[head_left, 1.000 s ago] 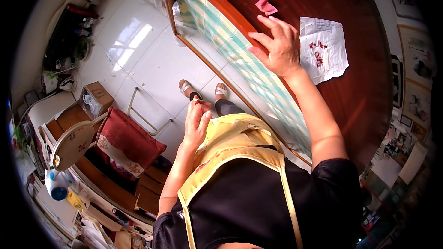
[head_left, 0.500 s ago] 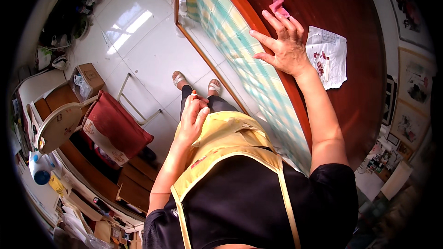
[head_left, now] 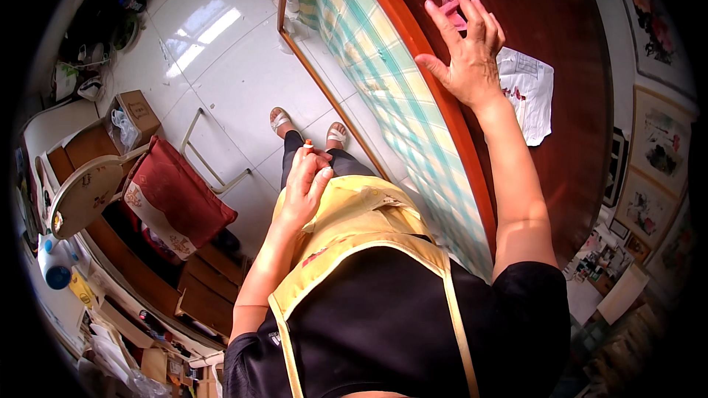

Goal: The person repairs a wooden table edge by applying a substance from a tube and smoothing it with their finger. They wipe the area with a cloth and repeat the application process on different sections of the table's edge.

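My left hand is in front of the yellow apron, its fingers curled around a small thing with an orange-and-white tip. Most of that thing is hidden in the hand, so its kind does not show. Over the dark red-brown table, my right hand is raised with its fingers apart and nothing in them. A crumpled pink scrap lies just behind its fingertips, partly covered by them. Beside the wrist rests a creased white sheet bearing small dark red bits, partly hidden by the hand.
A green-and-yellow checked cloth hangs down the table's near side. To my left stand a chair with a red cover, a round stool seat and a cardboard box. Framed pictures line the wall at right.
My right hand has shifted slightly right and its fingers have lifted, now overlapping the pink scrap. The left hand keeps its curled hold. The whole view has shifted a little.
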